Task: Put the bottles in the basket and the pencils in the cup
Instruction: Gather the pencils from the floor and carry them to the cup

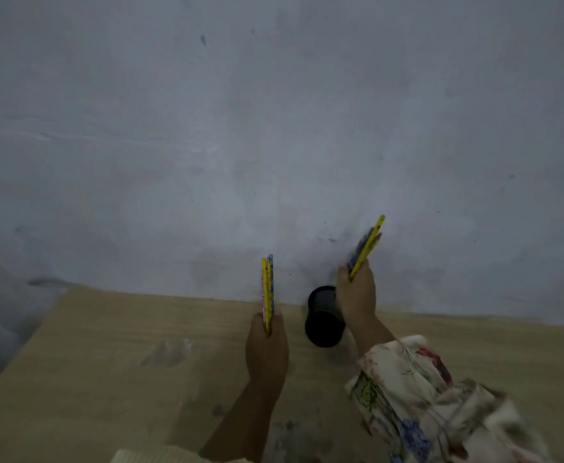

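My left hand (pixel 267 349) is closed around a small bunch of yellow and blue pencils (pixel 267 285) that stand upright above the fist. A second bunch of yellow and blue pencils (pixel 367 245) is gripped in my right hand (pixel 355 292), tilted up and to the right. A black cup (pixel 324 320) stands on the table by the wall, between the two hands; my right hand is just above its right rim and hides part of it. No bottles or basket are in view.
The wooden table (pixel 123 362) runs from the lower left to the right edge, with smudges and stains on its surface. A grey wall (pixel 274 128) rises directly behind it. My right forearm wears a floral sleeve (pixel 424 396).
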